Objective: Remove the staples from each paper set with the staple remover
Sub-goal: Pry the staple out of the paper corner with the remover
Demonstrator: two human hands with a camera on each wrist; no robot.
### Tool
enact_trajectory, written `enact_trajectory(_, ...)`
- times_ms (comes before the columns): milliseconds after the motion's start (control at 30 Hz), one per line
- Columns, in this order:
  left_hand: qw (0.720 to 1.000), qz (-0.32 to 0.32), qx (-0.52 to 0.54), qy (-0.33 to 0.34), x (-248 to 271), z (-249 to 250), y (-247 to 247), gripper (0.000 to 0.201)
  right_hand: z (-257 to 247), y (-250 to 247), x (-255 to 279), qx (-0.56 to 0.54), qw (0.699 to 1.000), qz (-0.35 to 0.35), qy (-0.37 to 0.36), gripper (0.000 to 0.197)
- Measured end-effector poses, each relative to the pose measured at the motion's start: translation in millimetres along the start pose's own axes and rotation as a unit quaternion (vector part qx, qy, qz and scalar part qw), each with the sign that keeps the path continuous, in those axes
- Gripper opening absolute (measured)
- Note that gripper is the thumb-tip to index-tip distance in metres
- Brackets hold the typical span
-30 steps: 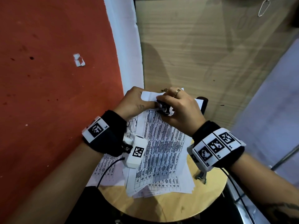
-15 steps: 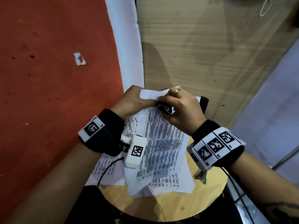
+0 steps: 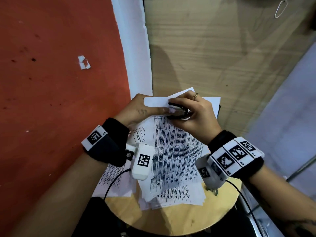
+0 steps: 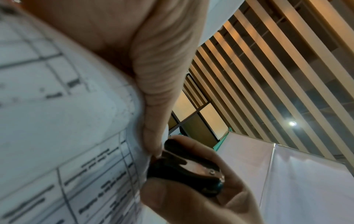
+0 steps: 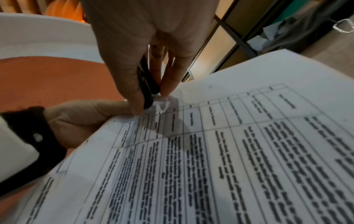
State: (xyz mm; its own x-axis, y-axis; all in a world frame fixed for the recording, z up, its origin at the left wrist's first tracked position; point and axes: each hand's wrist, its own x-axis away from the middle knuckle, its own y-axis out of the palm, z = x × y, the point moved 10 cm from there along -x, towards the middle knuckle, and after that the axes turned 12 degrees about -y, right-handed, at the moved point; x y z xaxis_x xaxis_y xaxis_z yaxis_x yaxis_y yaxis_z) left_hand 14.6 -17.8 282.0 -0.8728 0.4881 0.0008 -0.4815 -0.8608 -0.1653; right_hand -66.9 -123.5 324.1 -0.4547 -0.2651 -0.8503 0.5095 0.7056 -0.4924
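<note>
Head view, tool: the black plastic-and-metal claw staple remover lies in the right hand, thumb below and fingers above pressing on it; its long axis runs roughly from 3 o'clock to 9 o'clock, claws pointing to 9 o'clock.
Head view, paper: the white printed paper set with table grids is lifted at its far end above the round light wooden table; the stapled corner sits at the 12 o'clock end of the sheet, right at the claws.
Head view, holder: the left hand pinches that corner from 9 o'clock, thumb tip touching the claw end.
Head view, spare sheets: a loose pile of printed white pages lies on the table beneath.
Left wrist view, contact: the staple remover meets the paper edge at 6 o'clock of the left thumb; the claws look closed onto the sheet, but the staple itself is hidden.
Right wrist view, bite: the tool points down toward 6 o'clock, between thumb and fingertips, onto a crumpled, torn-looking patch of the sheet.
Right wrist view, opposing grip: the left hand lies at 9 o'clock of the bite, just beside it.
Coming move, judged: the pull probably goes toward 3 o'clock, away from the left pinch, which has to hold the corner against it.
</note>
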Motion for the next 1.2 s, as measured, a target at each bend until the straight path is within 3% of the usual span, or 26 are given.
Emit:
enact_trajectory(100,1.0,0.018,-0.008,-0.008,-1.4,-4.1,-5.2,0.035,12.2,-7.3,5.8,-0.047,0.997,0.025,0.052,0.042)
enact_trajectory(167,0.999,0.025,-0.014,-0.014,-1.8,-5.2,-7.3,0.033,35.5,-6.5,18.5,-0.11,0.981,0.046,0.153,0.044)
enact_trajectory(233,0.999,0.037,-0.021,-0.02,-2.5,-6.1,-9.3,0.028,53.2,2.4,32.3,-0.198,0.945,0.061,0.254,0.04)
enact_trajectory(333,0.997,0.065,-0.034,-0.019,-2.8,-5.7,-10.9,0.02,61.2,11.3,45.1,-0.299,0.876,0.117,0.359,0.012)
enact_trajectory(467,0.994,0.102,-0.028,-0.003,-1.1,-3.9,-11.7,0.049,66.4,27.0,57.1,-0.39,0.779,0.193,0.451,0.03)
enact_trajectory(533,0.993,0.117,-0.016,0.006,-0.4,-3.8,-13.4,0.061,66.9,36.3,59.5,-0.416,0.752,0.197,0.471,0.029)
enact_trajectory(700,0.989,0.14,-0.023,0.032,1.2,0.9,-11.3,0.048,61.8,49.4,55.7,-0.382,0.778,0.15,0.476,0.025)
enact_trajectory(833,0.982,0.178,-0.047,0.046,2.6,1.5,-10.1,0.029,63.3,51.7,54.7,-0.391,0.761,0.189,0.482,0.035)
enact_trajectory(933,0.976,0.199,-0.067,0.067,3.0,1.2,-9.9,0.035,65.4,51.8,52.9,-0.394,0.752,0.207,0.486,0.037)
enact_trajectory(1000,0.974,0.2,-0.077,0.067,1.4,1.4,-9.0,0.036,65.0,48.8,49.5,-0.387,0.761,0.215,0.474,0.035)
enact_trajectory(1033,0.974,0.204,-0.078,0.061,0.6,1.1,-9.7,0.034,64.6,45.8,46.5,-0.371,0.778,0.217,0.459,0.036)
enact_trajectory(1200,0.977,0.206,-0.038,0.03,-4.7,-3.0,-15.5,0.03,45.7,25.3,24.5,-0.184,0.914,0.178,0.316,0.031)
